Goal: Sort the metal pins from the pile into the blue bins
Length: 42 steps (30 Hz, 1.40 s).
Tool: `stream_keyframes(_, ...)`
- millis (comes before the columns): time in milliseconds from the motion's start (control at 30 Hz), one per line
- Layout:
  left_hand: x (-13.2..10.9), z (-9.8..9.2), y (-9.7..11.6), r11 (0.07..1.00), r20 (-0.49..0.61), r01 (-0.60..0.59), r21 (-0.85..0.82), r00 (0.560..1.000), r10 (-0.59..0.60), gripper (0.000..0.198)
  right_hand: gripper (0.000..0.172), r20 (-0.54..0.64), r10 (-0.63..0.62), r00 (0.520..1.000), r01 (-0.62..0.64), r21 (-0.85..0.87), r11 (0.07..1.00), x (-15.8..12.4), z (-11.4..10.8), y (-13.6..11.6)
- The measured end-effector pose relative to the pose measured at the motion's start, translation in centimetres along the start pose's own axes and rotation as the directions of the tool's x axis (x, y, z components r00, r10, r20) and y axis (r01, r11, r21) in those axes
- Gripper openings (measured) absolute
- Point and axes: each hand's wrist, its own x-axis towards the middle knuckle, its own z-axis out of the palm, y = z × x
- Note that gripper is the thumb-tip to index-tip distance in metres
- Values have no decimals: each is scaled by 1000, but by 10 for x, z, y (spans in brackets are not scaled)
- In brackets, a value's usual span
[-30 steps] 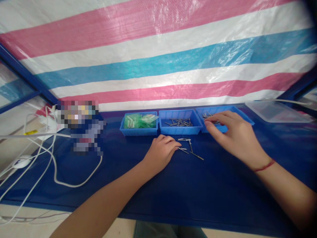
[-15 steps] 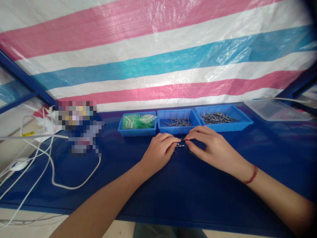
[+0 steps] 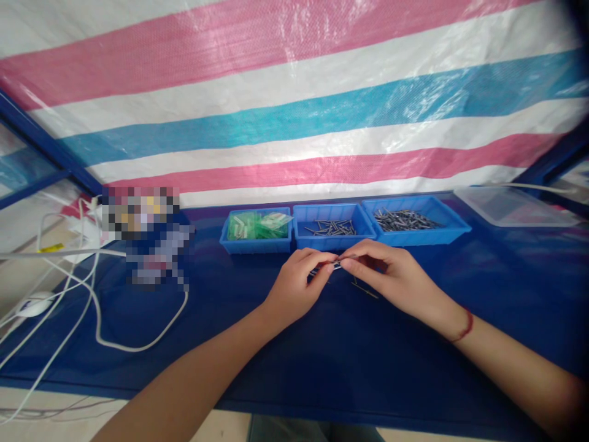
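Observation:
My left hand [image 3: 297, 279] is closed, thumb and fingertips pinching thin metal pins [image 3: 337, 264], some of which poke out behind the thumb. Opposite it, my right hand [image 3: 391, 270] pinches at the same small bundle, and the fingertips of both hands almost meet. The exact kind of pin is too small to make out. A loose thin pin [image 3: 365, 291] lies on the blue table under my right thumb. Just beyond my hands stands a middle blue bin [image 3: 331, 244] with similar metal pins [image 3: 334, 228] inside.
To the left, another blue bin [image 3: 255, 247] holds green plastic packets [image 3: 257, 225]. A right-hand blue bin [image 3: 423, 236] contains many metal pins [image 3: 405, 219]. A clear plastic lid [image 3: 510, 207] lies at the far right. White cables [image 3: 133, 350] run over the table's left side.
My right hand has shifted slightly left, bringing its fingertips against those of my left hand. The metal pins between them have turned and now sit closer in the pinch.

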Motion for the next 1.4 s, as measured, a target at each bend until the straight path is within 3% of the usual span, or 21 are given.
stream_keyframes(233, -1, 1, 2, 999, 38, -31, 16, 999, 31, 18, 21, -36, 84, 996, -77, 163, 984, -2, 5, -4)
stream_keyframes(567, -1, 1, 2, 997, 86, -68, 48, 994, 64, 17, 20, -32, 110, 993, -103, 176, 979, -3, 6, -6)
stream_keyframes(1033, 1, -1, 5, 995, 35, -79, 63, 996, 77, 9, 18, -74, 97, 992, -81, 196, 977, -3, 7, -8)
stream_keyframes(1400, 2, -6, 8, 998, -80, -31, 46, 996, 34, 10, 18, -4, 59, 998, -58, 88, 994, -2, 3, -3)
